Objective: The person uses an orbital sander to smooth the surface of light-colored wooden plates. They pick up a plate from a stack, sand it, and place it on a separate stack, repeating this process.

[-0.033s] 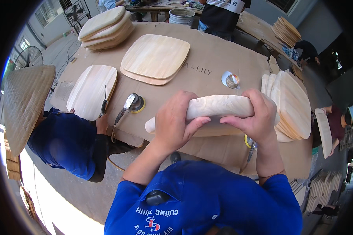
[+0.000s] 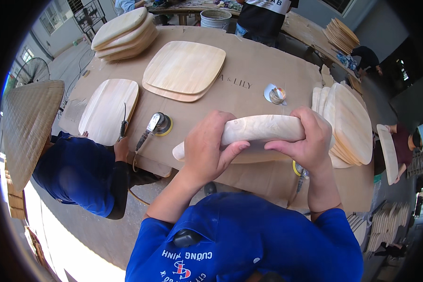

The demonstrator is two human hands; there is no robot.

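Between both hands I hold a pale wooden board (image 2: 263,129), lifted over the table with its thick, slightly curved edge facing me. My left hand (image 2: 211,145) grips it at the left, thumb on the near side and fingers over the far side. On the right, my right hand (image 2: 309,138) clasps it the same way, thumb pointing inward. Most of the board's faces are hidden from me. Partly behind my right wrist, a sander (image 2: 300,171) with a yellow-rimmed pad sits by the table's near edge.
Cardboard (image 2: 263,63) covers the table. Board stacks stand at far left (image 2: 124,35), middle (image 2: 183,68) and right (image 2: 348,124). Another sander (image 2: 160,124) and a tape-like roll (image 2: 276,95) lie there. At left, a co-worker in a conical hat (image 2: 33,127) handles a board (image 2: 109,110).
The view has shifted very slightly. My grip on the board stays the same. At far right, another person's carried board has moved a little.
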